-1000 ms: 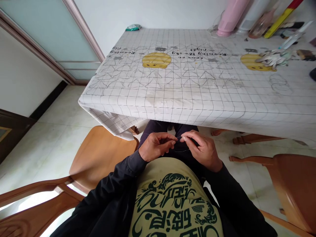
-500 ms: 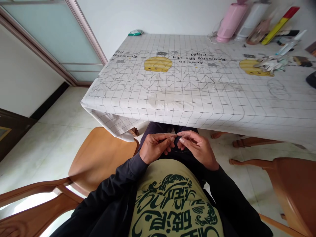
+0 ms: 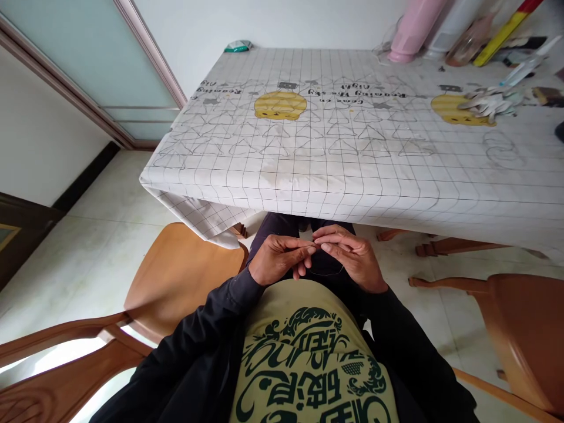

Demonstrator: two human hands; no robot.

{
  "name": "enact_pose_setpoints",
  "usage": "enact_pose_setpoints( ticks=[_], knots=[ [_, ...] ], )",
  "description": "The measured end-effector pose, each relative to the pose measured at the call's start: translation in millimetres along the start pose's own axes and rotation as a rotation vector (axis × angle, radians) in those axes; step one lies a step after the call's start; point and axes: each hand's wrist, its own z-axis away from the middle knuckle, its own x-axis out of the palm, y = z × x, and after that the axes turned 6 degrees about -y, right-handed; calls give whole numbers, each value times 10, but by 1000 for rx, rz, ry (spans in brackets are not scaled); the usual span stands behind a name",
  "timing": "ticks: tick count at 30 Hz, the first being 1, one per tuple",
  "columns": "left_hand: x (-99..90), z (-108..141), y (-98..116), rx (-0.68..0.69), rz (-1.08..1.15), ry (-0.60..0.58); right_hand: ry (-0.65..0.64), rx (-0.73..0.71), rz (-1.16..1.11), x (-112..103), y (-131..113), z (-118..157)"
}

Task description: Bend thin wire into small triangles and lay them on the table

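Observation:
Over my lap, just below the table edge, my left hand (image 3: 282, 257) pinches a thin wire (image 3: 328, 274) between thumb and forefinger. My right hand (image 3: 352, 254) meets it fingertip to fingertip, its thumb and fingers closed at the same spot. A slack curve of the wire hangs under both hands; its ends are hidden by the fingers. On the table lie rows of bent wire shapes (image 3: 275, 145), roughly triangular, and a loose wire coil (image 3: 502, 148) farther right.
A checked tablecloth (image 3: 308, 188) drapes over the table before me. Pink bottle-like container (image 3: 412, 35), yellow-and-red stick (image 3: 502, 38) and crumpled glove (image 3: 496, 104) occupy the back right. A green packet (image 3: 238, 46) sits at the far left corner. Wooden chairs (image 3: 176, 276) flank me.
My right fingers have straightened somewhat and lie closer over the left fingertips. The wire's hanging curve has shifted slightly. The view has tilted down a little.

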Motion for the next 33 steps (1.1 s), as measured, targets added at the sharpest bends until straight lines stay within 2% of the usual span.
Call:
enact_pose_setpoints(
  ticks=[5,10,14,19,28,33],
  knots=[
    [19,3,3,-10,-3,11,110,-21,20,24,22,24],
    [79,14,-50,20,-63,144,198,-41,-2,52,40,23],
    [145,4,-101,26,-148,254,167,-33,47,53,44,19],
    [181,-18,-107,34,-214,319,108,-96,149,53,21,3],
    [191,-55,-105,-17,-176,331,-55,-336,318,-30,-37,-57],
    [185,-74,-98,-73,-52,326,-132,-382,351,-76,-47,-77]
  ],
)
